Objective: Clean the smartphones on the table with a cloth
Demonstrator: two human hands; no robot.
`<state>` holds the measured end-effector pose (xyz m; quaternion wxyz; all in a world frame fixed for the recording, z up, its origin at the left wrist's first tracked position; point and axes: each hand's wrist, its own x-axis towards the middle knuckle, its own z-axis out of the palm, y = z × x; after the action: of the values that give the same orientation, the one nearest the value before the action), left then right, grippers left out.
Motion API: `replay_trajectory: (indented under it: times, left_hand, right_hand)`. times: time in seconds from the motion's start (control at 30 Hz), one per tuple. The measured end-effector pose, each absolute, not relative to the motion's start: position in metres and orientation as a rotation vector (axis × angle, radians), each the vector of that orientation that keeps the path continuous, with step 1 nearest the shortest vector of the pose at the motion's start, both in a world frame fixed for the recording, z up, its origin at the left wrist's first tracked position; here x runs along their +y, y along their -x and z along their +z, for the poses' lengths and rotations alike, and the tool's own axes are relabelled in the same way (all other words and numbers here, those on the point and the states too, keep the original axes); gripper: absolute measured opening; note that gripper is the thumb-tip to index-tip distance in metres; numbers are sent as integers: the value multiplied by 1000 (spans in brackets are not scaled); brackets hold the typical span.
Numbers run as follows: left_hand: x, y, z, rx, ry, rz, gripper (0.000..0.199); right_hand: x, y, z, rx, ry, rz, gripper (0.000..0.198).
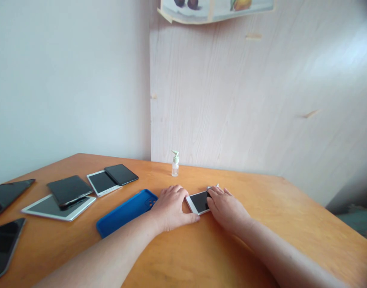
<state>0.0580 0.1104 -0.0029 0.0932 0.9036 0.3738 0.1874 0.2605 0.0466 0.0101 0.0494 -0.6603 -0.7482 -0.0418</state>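
A white smartphone (198, 203) with a dark screen lies face up on the table. My left hand (172, 208) is closed around its left end, with the thumb along the near edge and the fingers by the far left corner. My right hand (227, 206) covers the right part of the screen, fingers curled down. A crumpled white piece, like a wipe (212, 187), pokes out beyond those fingers; most of it is hidden. Just left of my left hand, partly behind the forearm, is a blue phone case (123, 214) with camera cutouts.
A small clear pump bottle (175, 168) stands near the back of the wooden table (279, 224). To the left lie several tablets, including a black one (70, 190) resting on a white one (53, 208). A wall panel (201, 100) rises behind the table.
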Motion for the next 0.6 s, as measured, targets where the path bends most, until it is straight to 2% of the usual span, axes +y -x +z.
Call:
replay_trajectory:
  times: [0.2, 0.27, 0.43, 0.53, 0.6]
  left_hand:
    - [112, -59, -7, 1119, -2681, 582, 30]
    - [112, -59, -6, 1112, -2683, 581, 34]
    - [111, -58, -3, 1102, -2690, 570, 53]
    - [112, -58, -6, 1102, -2688, 585, 48]
    - [113, -58, -8, 1109, -2676, 595, 38]
  right_hand:
    - [22, -218, 13, -2510, 1542, -105, 38]
    - [24, -224, 16, -2535, 1586, -143, 37]
    - [37, -255, 21, -2474, 2015, -292, 38]
    - [32, -243, 17, -2529, 1892, -280, 40]
    - [25, -227, 14, -2571, 1693, -248, 40]
